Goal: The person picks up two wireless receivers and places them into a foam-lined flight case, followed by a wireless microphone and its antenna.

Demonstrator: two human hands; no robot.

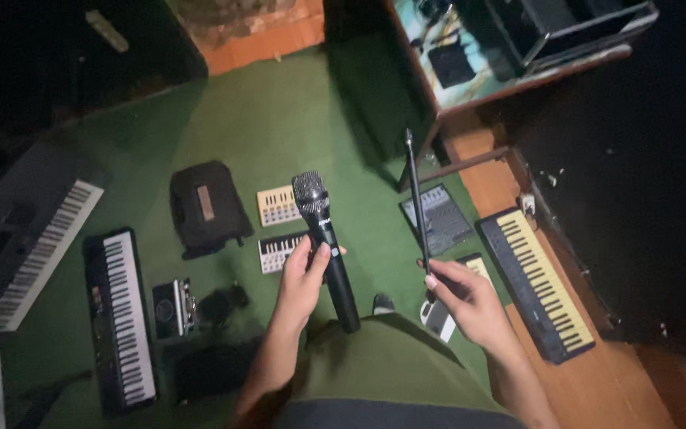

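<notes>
A: Microphone, handheld, black cylindrical body with silver mesh head (323,246); where is it, and who has it?

B: In my left hand (303,278); fingers wrapped shut around the middle of the barrel, mesh head up and tilted away from me, above the green carpet (279,127).

A: Item two?

B: Thin black metal rod (416,202), long and straight; my right hand (462,298) is closed round its lower end, tip pointing up and away; whether it joins anything below my fist I cannot tell, the fingers hide it.

A: Do the two items touch?

B: No; held apart, one per hand, side by side.

A: Progress, as you judge it?

B: Both pieces lifted and in hand; nothing fitted together yet; I would say the joining or placing is all still to do.

A: Surroundings, for the record?

B: Two small cream-and-black mini keyboards (278,206) just beyond the microphone; black soft pouch (204,206) to their left; long black full-size keyboard (121,318) further left; yellow-keyed keyboard in a dark frame (537,282) on the wooden floor (605,389) at right; grey flat mixer panel (438,218) behind the rod.
</notes>
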